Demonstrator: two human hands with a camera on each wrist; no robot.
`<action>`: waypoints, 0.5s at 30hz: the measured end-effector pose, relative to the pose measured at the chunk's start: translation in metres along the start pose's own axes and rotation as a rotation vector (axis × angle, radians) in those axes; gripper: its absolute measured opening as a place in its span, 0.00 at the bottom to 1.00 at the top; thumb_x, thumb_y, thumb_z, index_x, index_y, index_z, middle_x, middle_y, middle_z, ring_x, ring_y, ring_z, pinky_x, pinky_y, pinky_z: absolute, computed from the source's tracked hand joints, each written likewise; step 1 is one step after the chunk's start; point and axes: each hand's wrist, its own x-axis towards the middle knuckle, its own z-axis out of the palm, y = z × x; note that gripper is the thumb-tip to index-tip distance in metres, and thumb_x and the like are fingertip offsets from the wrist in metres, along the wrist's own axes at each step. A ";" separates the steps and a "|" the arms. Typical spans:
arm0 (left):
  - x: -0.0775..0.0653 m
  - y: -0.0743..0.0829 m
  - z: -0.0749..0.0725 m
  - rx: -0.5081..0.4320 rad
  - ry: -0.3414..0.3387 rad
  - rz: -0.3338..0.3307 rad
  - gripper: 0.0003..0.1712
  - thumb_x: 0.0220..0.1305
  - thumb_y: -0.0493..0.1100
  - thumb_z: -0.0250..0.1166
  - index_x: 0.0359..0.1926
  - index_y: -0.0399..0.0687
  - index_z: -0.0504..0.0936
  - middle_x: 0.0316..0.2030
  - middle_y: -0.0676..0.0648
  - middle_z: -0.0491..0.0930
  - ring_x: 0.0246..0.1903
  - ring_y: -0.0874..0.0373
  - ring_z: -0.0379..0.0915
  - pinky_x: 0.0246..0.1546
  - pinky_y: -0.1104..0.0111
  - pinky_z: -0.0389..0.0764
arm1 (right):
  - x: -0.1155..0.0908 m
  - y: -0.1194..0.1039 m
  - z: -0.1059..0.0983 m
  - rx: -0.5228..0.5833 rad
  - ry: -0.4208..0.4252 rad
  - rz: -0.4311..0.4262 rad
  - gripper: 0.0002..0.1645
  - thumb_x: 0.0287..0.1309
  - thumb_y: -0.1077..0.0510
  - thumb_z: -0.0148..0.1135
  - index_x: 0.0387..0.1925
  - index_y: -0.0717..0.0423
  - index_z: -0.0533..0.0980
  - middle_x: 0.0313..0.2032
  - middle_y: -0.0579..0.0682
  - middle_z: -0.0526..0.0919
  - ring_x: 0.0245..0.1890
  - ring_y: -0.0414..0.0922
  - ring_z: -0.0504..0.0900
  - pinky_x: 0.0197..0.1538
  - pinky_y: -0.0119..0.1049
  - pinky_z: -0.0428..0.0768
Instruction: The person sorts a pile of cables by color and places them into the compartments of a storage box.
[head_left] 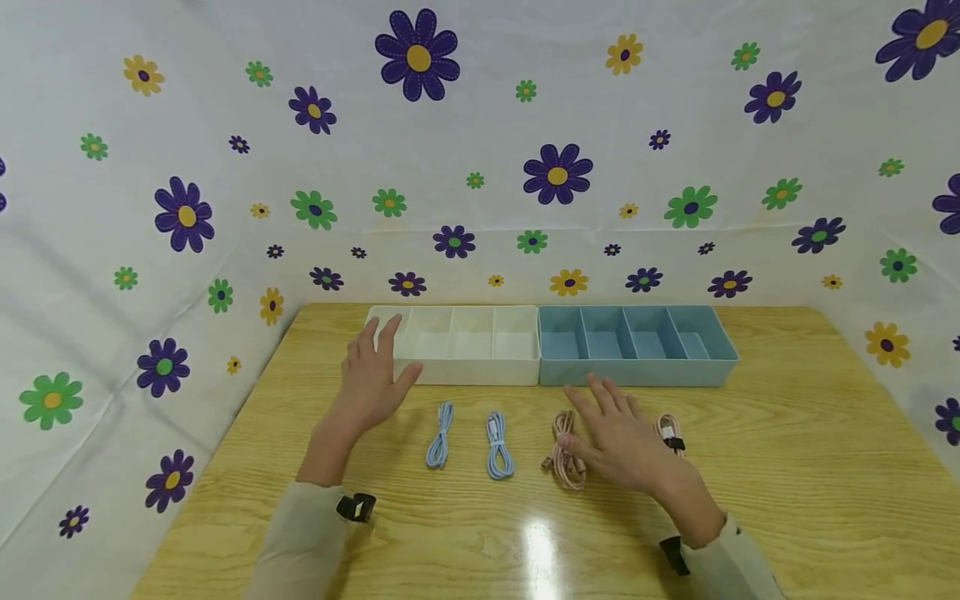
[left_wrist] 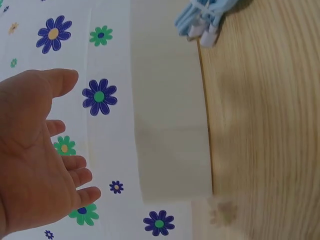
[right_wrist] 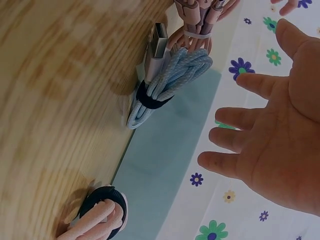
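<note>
My left hand (head_left: 369, 385), fingers spread, hovers by the left end of a white four-compartment box (head_left: 472, 372). Two tied light-blue cables, one left (head_left: 441, 435) and one right (head_left: 498, 447), lie on the table before that box. With fingers extended, my right hand (head_left: 626, 440) is above a pink cable bundle (head_left: 564, 477), in front of a blue four-compartment box (head_left: 637, 374). A pink cable with a black strap (head_left: 670, 434) shows beyond this hand. The right wrist view also reveals a blue braided cable (right_wrist: 172, 80), hidden in the head view. Neither hand holds anything.
Both boxes stand end to end along the back of the wooden table (head_left: 450, 550). A white flowered cloth (head_left: 480, 125) hangs behind the table and along its sides. Black bands, one left (head_left: 356, 507) and one right (head_left: 674, 555), sit at the sleeve cuffs.
</note>
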 end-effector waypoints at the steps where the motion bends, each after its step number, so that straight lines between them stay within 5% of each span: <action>1: 0.001 -0.003 -0.001 0.002 0.005 -0.008 0.43 0.72 0.50 0.58 0.77 0.44 0.45 0.73 0.26 0.41 0.70 0.26 0.40 0.61 0.30 0.54 | 0.000 0.000 0.000 -0.001 -0.001 -0.002 0.41 0.70 0.41 0.54 0.75 0.57 0.58 0.74 0.68 0.51 0.74 0.68 0.49 0.67 0.70 0.54; 15: 0.014 -0.040 -0.008 -0.168 0.023 -0.128 0.40 0.72 0.44 0.55 0.76 0.37 0.46 0.73 0.25 0.39 0.71 0.27 0.35 0.66 0.33 0.46 | 0.001 -0.002 0.001 0.015 -0.005 0.000 0.40 0.71 0.42 0.54 0.75 0.57 0.58 0.75 0.68 0.51 0.74 0.68 0.49 0.67 0.70 0.54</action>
